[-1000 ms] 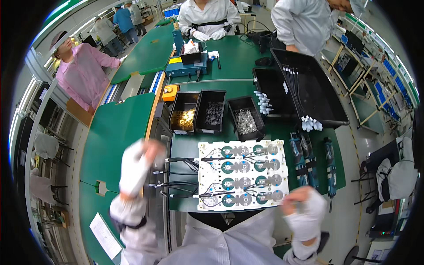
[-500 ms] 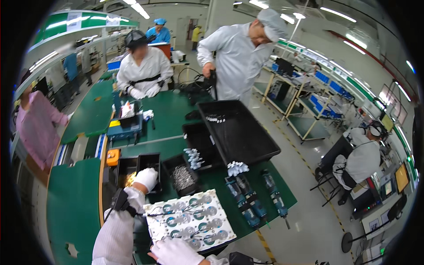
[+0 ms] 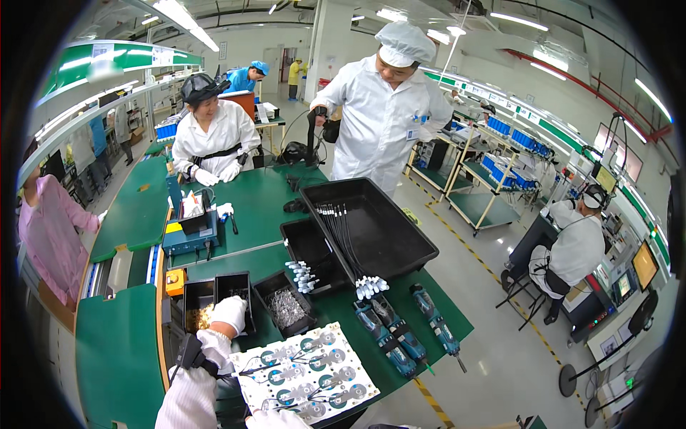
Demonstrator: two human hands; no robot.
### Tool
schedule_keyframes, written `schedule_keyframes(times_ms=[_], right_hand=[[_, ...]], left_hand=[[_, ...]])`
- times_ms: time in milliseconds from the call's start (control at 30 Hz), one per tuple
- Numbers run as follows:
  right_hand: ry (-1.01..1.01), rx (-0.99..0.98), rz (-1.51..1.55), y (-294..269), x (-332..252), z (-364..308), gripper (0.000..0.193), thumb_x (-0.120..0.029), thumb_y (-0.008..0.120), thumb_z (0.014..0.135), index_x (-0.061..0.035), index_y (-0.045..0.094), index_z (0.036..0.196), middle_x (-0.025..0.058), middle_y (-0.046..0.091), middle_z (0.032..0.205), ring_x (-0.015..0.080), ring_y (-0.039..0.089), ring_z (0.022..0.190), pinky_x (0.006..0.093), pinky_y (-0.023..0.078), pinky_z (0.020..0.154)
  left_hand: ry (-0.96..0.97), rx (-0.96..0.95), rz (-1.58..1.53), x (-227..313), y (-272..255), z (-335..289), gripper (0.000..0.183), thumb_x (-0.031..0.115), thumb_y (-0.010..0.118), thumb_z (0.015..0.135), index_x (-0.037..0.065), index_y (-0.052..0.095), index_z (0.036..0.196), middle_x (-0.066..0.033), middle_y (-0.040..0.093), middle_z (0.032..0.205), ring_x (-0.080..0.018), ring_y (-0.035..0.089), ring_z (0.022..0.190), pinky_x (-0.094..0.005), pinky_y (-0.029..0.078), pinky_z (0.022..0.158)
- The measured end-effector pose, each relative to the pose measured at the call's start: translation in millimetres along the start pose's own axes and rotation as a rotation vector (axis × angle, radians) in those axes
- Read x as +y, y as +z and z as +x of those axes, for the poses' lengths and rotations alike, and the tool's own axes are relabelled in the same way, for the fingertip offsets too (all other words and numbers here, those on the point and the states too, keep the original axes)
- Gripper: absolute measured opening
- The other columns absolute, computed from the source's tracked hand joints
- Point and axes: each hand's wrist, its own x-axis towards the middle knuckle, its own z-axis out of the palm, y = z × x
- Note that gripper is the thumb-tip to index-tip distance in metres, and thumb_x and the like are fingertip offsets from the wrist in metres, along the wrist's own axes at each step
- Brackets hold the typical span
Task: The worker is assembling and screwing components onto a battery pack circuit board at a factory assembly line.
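My left hand (image 3: 230,314), in a white glove, reaches down into the right one of two adjoining black bins (image 3: 232,283); its fingertips are hidden there. Gold-coloured small parts (image 3: 202,317) lie in the left bin beside it. My right hand (image 3: 277,420), also white-gloved, is at the near edge of a white panel (image 3: 266,392) and mostly cut off by the picture's lower edge, so its fingers are unclear. On the panel sit several round metal-and-green parts (image 3: 332,357) with black cables. Just beyond it, a black bin (image 3: 304,317) holds silvery screws (image 3: 286,307).
Several teal power screwdrivers (image 3: 437,322) lie right of the panel. A large black tray (image 3: 421,257) holds black cables with pale connectors (image 3: 370,287). An orange box (image 3: 176,282) stands left of the bins. Across the green table (image 3: 268,204) are two people in white.
The whole view has shifted, and my right hand sits lower, mostly out of the picture. My left hand stays at the bins. The cables in the large tray show more clearly.
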Motion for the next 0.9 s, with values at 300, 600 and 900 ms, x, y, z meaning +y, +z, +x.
schedule_keyframes(times_ms=[300, 600, 900], right_hand=[[-0.031, 0.024, 0.189, 8, 11, -5, 0.011, -0.011, 0.056, 0.086, -0.0048, 0.065, 0.09, 0.0146, 0.062, 0.081, 0.0315, 0.063, 0.074, 0.0433, 0.05, 0.068], [-0.108, 0.041, 0.178, -14, 37, -3, 0.01, -0.011, 0.061, 0.085, -0.0064, 0.068, 0.089, 0.0127, 0.069, 0.086, 0.0288, 0.068, 0.081, 0.0389, 0.055, 0.075], [-0.224, 0.247, 0.161, -6, 43, -5, 0.014, -0.018, 0.063, 0.086, -0.0049, 0.068, 0.088, 0.0125, 0.066, 0.079, 0.028, 0.067, 0.075, 0.0394, 0.054, 0.068]], left_hand=[[0.108, 0.083, -0.447, 40, -79, 14, 0.016, 0.024, 0.072, 0.082, 0.01, 0.076, 0.088, -0.0167, 0.072, 0.088, -0.0352, 0.07, 0.085, -0.0418, 0.056, 0.079], [-0.307, 0.216, -0.221, -53, -88, 13, 0.018, 0.022, 0.064, 0.083, 0.007, 0.075, 0.084, -0.0201, 0.071, 0.083, -0.0385, 0.07, 0.082, -0.0437, 0.056, 0.076], [-0.358, 0.062, -0.053, -30, -45, -99, 0.014, 0.017, 0.067, 0.073, 0.004, 0.071, 0.076, -0.0209, 0.068, 0.084, -0.0386, 0.067, 0.086, -0.0488, 0.055, 0.081]])
